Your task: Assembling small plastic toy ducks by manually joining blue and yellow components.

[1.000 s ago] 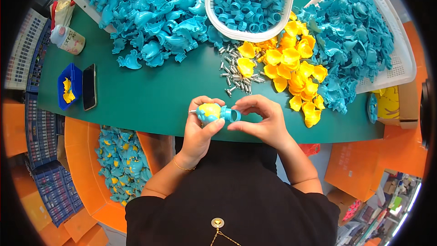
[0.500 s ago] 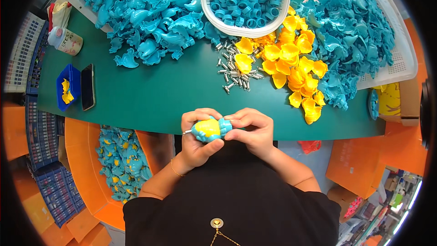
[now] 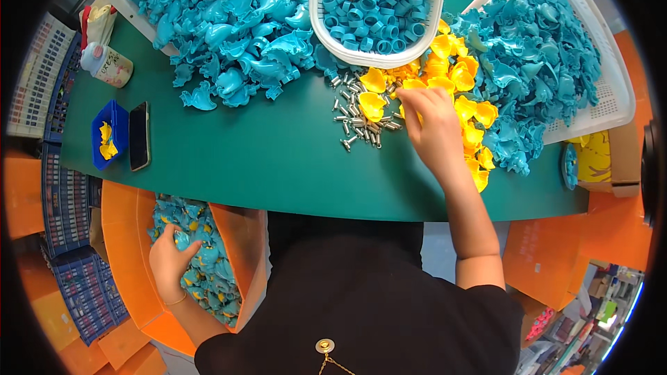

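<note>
My right hand (image 3: 432,128) reaches across the green table (image 3: 264,160), fingers stretched out, fingertips on the pile of yellow shell pieces (image 3: 458,83) right beside a scatter of small silver screws (image 3: 358,119). I see nothing gripped in it. My left hand (image 3: 170,262) is down at my left side inside an orange bin (image 3: 121,250), resting on the blue-and-yellow assembled toys (image 3: 208,271) with thumb apart from the fingers. A blue toy lies between thumb and fingers; the hand is not closed around it.
A heap of blue shell pieces (image 3: 229,14) fills the far left of the table. A white basket of blue rings (image 3: 379,7) stands at the back, and a white tray of blue pieces (image 3: 556,55) lies at the right. A black phone (image 3: 139,135), a small blue tray (image 3: 109,135) and a bottle (image 3: 108,64) sit at the left.
Both hands held the blue-and-yellow toy together at the table edge. Now they have parted: the left went down into the orange bin, the right reached out to the yellow pieces.
</note>
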